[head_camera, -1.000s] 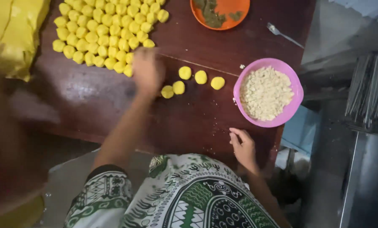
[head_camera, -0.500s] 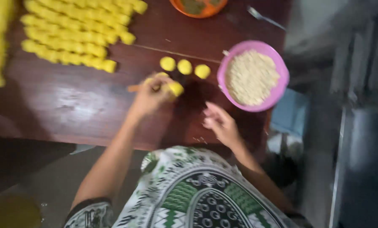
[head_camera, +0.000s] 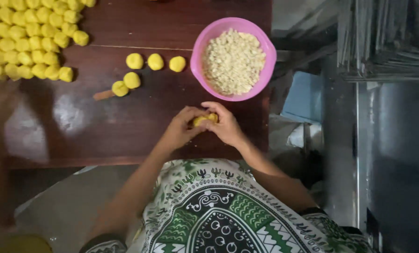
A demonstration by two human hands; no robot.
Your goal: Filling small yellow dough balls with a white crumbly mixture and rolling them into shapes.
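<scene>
**Two hands closing on a yellow dough ball near the worktop's front edge**

Dark wood is carrying everything: the worktop [head_camera: 139, 117] is running wide to the left of the hands, while its right edge is falling away just past the right hand, beside a grey floor and a stack of metal trays [head_camera: 387, 42]. The left hand [head_camera: 181, 127] and the right hand [head_camera: 226, 124] are meeting fingertip to fingertip, both curled partly shut around one yellow dough ball [head_camera: 205, 119], which is peeking out between them. Just beyond the hands a pink bowl [head_camera: 201, 51] of pale crumbly filling is sitting close to that right edge. Up and to the left of the left hand, five loose dough balls [head_camera: 153, 62] are lying apart from each other, one touching a small wooden stick [head_camera: 102, 95]. Farther left, packed rows of dough balls [head_camera: 27, 42] are filling the far corner. Between those rows and the left hand, bare wood with pale floury smears is lying open down to the near edge.
</scene>
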